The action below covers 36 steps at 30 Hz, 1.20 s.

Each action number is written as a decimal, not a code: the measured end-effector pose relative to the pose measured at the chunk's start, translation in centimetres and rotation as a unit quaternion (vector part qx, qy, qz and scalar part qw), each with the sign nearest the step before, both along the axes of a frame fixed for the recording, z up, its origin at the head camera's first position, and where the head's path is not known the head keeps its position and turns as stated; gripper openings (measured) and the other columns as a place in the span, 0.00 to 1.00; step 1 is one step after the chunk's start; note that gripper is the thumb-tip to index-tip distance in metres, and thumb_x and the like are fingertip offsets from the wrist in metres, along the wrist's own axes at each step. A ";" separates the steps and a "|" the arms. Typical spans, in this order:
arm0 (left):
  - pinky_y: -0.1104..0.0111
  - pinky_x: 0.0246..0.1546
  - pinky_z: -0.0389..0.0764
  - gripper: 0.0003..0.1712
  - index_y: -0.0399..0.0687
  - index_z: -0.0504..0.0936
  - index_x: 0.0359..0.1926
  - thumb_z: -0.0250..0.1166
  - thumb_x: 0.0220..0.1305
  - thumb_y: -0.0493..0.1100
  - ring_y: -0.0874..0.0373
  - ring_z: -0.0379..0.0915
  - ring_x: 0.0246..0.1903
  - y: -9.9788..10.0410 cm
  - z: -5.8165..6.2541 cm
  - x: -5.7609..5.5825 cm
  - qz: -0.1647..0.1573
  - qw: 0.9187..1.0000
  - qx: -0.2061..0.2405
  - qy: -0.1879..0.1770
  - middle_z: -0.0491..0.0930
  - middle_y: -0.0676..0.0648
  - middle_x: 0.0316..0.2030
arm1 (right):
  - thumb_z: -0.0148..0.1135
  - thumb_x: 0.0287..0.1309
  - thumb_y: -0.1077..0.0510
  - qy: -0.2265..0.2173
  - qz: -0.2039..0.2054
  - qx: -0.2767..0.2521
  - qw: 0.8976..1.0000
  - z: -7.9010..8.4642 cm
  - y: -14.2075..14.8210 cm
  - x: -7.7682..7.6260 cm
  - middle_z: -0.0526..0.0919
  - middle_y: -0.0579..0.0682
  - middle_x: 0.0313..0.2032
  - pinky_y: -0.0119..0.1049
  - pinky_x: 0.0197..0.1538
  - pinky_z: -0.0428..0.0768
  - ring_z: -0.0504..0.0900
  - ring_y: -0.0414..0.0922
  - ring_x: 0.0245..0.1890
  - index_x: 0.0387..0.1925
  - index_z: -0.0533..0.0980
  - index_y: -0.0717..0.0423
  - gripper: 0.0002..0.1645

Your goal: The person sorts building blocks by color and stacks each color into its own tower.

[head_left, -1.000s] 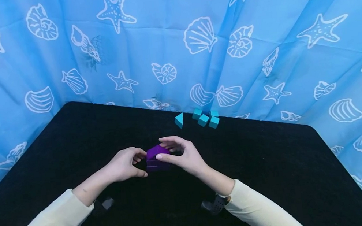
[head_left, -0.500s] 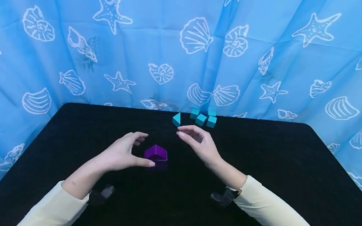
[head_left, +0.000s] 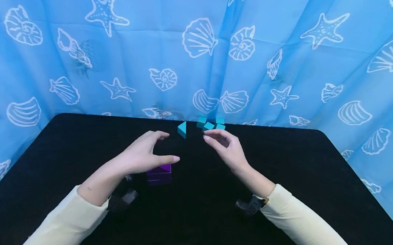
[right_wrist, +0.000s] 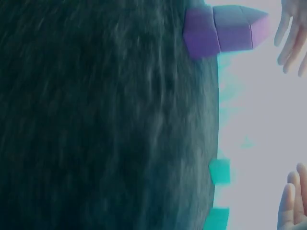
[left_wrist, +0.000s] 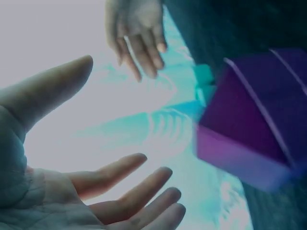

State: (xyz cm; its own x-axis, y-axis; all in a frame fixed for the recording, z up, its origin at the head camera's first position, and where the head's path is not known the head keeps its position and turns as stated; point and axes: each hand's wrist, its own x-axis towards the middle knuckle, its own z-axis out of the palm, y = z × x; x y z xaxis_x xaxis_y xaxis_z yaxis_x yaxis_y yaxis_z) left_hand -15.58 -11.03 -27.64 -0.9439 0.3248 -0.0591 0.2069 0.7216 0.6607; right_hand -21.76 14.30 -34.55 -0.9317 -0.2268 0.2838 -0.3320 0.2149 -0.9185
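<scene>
My left hand (head_left: pixel 142 154) is empty, thumb and fingers spread apart, and hovers over a purple block stack (head_left: pixel 159 177), covering its upper part in the head view. In the right wrist view the purple stack (right_wrist: pixel 232 29) stands with a pointed, roof-shaped block (right_wrist: pixel 259 29) on top. In the left wrist view it appears beyond the fingers (left_wrist: pixel 129 199), apart from them. My right hand (head_left: pixel 228 151) holds nothing, its fingers loosely bent. Its fingertips overlap the nearest of several teal cubes (head_left: pixel 201 122) in the head view. A teal triangular block (head_left: pixel 182 130) stands left of those cubes.
A black cloth-covered table (head_left: pixel 199 218) spreads beneath both hands. Close behind the teal blocks, a blue curtain (head_left: pixel 160 54) with white shells and starfish hangs along the table's back edge.
Both hands have come away from the purple stack. My right hand has moved right and forward towards the teal cubes; my left has lifted over the stack. The head view has shifted slightly right.
</scene>
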 end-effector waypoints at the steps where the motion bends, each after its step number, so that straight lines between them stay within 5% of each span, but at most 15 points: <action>1: 0.44 0.63 0.64 0.44 0.40 0.62 0.68 0.64 0.59 0.59 0.39 0.59 0.65 0.5 0.2 -0.1 -0.001 1.000 -0.001 0.001 0.64 0.35 0.65 | 0.62 0.62 0.57 0.002 -0.006 0.002 1.000 0.1 0.4 -0.1 0.82 0.57 0.48 0.30 0.52 0.78 0.81 0.39 0.46 0.49 0.78 0.62 0.17; 10: 0.46 0.66 0.60 0.44 0.42 0.60 0.70 0.64 0.60 0.58 0.40 0.50 0.69 4.2 1.8 -1.1 -0.014 1.000 -0.004 0.015 0.58 0.36 0.69 | 0.62 0.61 0.54 0.002 -0.055 0.022 0.998 0.9 3.4 -1.2 0.82 0.56 0.47 0.27 0.49 0.78 0.80 0.36 0.43 0.49 0.78 0.63 0.18; 18: 0.48 0.64 0.65 0.43 0.41 0.60 0.70 0.64 0.61 0.56 0.42 0.53 0.67 7.3 2.0 -1.5 -0.005 1.000 0.020 0.021 0.59 0.36 0.67 | 0.63 0.61 0.56 0.017 -0.067 0.042 0.997 1.3 5.2 -2.0 0.81 0.61 0.50 0.24 0.48 0.78 0.80 0.37 0.43 0.49 0.77 0.66 0.20; 23: 0.49 0.65 0.65 0.42 0.41 0.59 0.70 0.65 0.61 0.54 0.42 0.53 0.67 9.1 1.2 -1.8 0.041 0.996 0.061 0.041 0.54 0.36 0.68 | 0.63 0.60 0.57 0.015 -0.068 0.059 0.996 0.8 5.8 -2.7 0.81 0.61 0.49 0.25 0.49 0.78 0.81 0.45 0.46 0.49 0.77 0.66 0.20; 27: 0.49 0.64 0.66 0.42 0.40 0.58 0.70 0.64 0.62 0.51 0.41 0.54 0.67 10.6 0.5 -2.1 0.067 0.991 0.105 0.056 0.52 0.36 0.69 | 0.63 0.60 0.57 0.000 -0.076 0.079 0.994 0.5 6.0 -3.1 0.80 0.61 0.51 0.35 0.53 0.79 0.81 0.51 0.49 0.51 0.77 0.65 0.20; 31: 0.50 0.65 0.65 0.41 0.41 0.57 0.71 0.63 0.63 0.50 0.43 0.56 0.67 12.2 -0.4 -2.9 0.088 0.984 0.144 0.052 0.52 0.38 0.69 | 0.64 0.59 0.57 -0.041 -0.086 0.098 0.991 0.2 6.3 -3.5 0.79 0.62 0.53 0.46 0.57 0.78 0.79 0.54 0.53 0.54 0.75 0.64 0.24; 36: 0.51 0.65 0.66 0.37 0.41 0.59 0.70 0.62 0.64 0.46 0.44 0.57 0.67 14.2 -2.4 -4.3 0.121 0.975 0.179 0.047 0.54 0.38 0.69 | 0.65 0.58 0.56 -0.094 -0.089 0.108 0.986 -0.3 6.6 -3.9 0.76 0.63 0.57 0.49 0.59 0.76 0.77 0.56 0.58 0.59 0.72 0.62 0.29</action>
State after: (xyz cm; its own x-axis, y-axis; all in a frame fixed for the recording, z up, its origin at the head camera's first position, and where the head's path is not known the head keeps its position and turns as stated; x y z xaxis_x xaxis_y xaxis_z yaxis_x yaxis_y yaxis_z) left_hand -19.92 3.17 -30.04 -0.9913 0.0748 0.1084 0.1311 0.4832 0.8657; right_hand -25.69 20.93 -34.83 -0.9936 -0.0917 0.0660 -0.1005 0.4508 -0.8869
